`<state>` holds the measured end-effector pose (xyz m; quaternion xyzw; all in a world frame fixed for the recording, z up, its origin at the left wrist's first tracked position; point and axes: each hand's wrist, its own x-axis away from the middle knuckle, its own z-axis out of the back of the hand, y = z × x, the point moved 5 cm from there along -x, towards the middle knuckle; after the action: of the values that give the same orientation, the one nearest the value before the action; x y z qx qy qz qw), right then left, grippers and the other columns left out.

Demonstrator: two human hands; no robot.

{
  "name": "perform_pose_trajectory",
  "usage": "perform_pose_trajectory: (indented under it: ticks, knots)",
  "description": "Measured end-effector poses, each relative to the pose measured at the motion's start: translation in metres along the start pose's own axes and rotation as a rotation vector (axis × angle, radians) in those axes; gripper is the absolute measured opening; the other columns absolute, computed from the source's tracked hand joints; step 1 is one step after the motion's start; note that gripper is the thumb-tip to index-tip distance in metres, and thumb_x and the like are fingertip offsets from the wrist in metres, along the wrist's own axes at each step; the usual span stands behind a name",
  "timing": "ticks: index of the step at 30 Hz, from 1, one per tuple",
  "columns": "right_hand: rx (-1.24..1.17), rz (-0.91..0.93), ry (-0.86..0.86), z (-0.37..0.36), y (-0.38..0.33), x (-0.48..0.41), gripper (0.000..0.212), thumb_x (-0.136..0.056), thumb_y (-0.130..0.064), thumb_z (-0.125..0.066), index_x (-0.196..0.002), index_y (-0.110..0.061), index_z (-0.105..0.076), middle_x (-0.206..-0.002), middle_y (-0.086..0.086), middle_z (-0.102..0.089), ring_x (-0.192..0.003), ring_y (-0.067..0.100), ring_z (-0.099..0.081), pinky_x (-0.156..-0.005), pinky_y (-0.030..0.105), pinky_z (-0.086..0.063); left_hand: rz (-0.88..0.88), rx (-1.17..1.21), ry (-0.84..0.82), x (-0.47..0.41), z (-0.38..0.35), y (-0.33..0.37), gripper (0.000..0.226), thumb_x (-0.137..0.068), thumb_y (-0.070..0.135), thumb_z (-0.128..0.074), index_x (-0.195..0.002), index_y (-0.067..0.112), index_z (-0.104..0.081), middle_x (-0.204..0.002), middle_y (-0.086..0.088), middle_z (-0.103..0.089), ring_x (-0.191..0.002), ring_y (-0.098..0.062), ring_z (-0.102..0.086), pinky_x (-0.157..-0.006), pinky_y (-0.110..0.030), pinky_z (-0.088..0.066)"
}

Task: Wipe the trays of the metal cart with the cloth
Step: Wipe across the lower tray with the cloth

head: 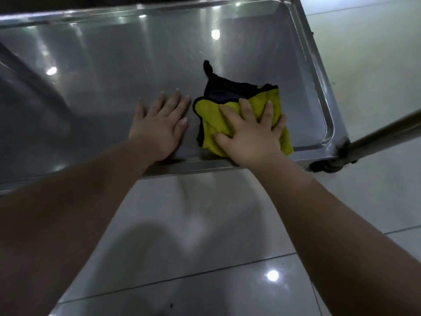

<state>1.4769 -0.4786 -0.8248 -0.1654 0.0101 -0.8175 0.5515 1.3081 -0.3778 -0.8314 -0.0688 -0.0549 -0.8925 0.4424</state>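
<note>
A yellow cloth (209, 112) with black edging and a dark reverse was pictured lying crumpled in the stainless-steel tray (319, 71) of the metal cart (341, 147), towards the tray's right end and close against its near rim. The cloth was pressed down under the right hand (248, 133), whose grip was wide. The fingers (268, 110) were spread and nearly straight across the yellow pile, and the thumb was laid on the cloth's near left part, with no fold pinched or enclosed. A black corner of the cloth was turned up and pointed towards the tray's far wall.

Just beside the cloth, to its left and apart from it, the left hand (159, 126) was laid palm down on the bare metal floor of the tray. Its grip was likewise wide, with the fingers straight and close together and the heel of the hand set at the near rim.

Ceiling lights were reflected as bright spots in the polished metal. At the tray's near right corner a round metal tube (387, 133) was joined to the frame and ran off to the right edge of the view. A dark caster (328, 166) was partly seen beneath that corner. The cart was stood on a floor (205, 224) of pale glossy tiles, on which the shadows of both bare forearms were cast.
</note>
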Motion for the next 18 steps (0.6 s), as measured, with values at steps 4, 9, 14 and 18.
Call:
perform_pose_trajectory:
  ticks: [4, 9, 14, 18]
  knots:
    - [0.008, -0.037, 0.049, 0.003, -0.015, -0.013, 0.069, -0.088, -0.077, -0.025, -0.150, -0.050, -0.014, -0.164, -0.010, 0.008, -0.141, 0.051, 0.025, -0.102, 0.075, 0.019, -0.040, 0.002, 0.050, 0.003, -0.004, -0.004, 0.064, -0.095, 0.053, -0.001, -0.156, 0.036, -0.005, -0.165, 0.009, -0.004, -0.151, -0.023, -0.004, -0.117, -0.059, -0.003]
    - [0.108, 0.045, 0.119, 0.001, 0.016, -0.021, 0.073, -0.083, -0.085, -0.015, -0.148, -0.058, 0.000, -0.164, -0.016, 0.006, -0.145, 0.044, 0.018, -0.105, 0.075, 0.012, -0.030, 0.030, 0.091, 0.004, -0.003, -0.008, 0.064, -0.094, 0.054, -0.004, -0.156, 0.037, -0.012, -0.165, 0.005, -0.010, -0.151, -0.027, -0.009, -0.117, -0.056, -0.005]
    - [0.138, -0.162, 0.130, 0.037, 0.114, -0.050, 0.071, -0.084, -0.083, -0.017, -0.148, -0.057, -0.004, -0.164, -0.014, -0.001, -0.147, 0.044, 0.011, -0.112, 0.069, 0.004, 0.007, 0.044, 0.102, 0.003, -0.003, -0.007, 0.066, -0.094, 0.052, -0.008, -0.157, 0.031, -0.010, -0.165, 0.004, -0.009, -0.151, -0.024, -0.006, -0.119, -0.052, -0.003]
    - [0.086, -0.197, 0.146, 0.023, 0.084, -0.036, 0.070, -0.088, -0.079, -0.015, -0.151, -0.052, -0.001, -0.164, -0.014, 0.003, -0.146, 0.047, 0.011, -0.112, 0.070, 0.007, 0.013, 0.036, 0.107, 0.002, -0.003, -0.004, 0.065, -0.096, 0.049, -0.008, -0.157, 0.029, -0.010, -0.165, 0.003, -0.009, -0.151, -0.024, -0.007, -0.119, -0.053, -0.005]
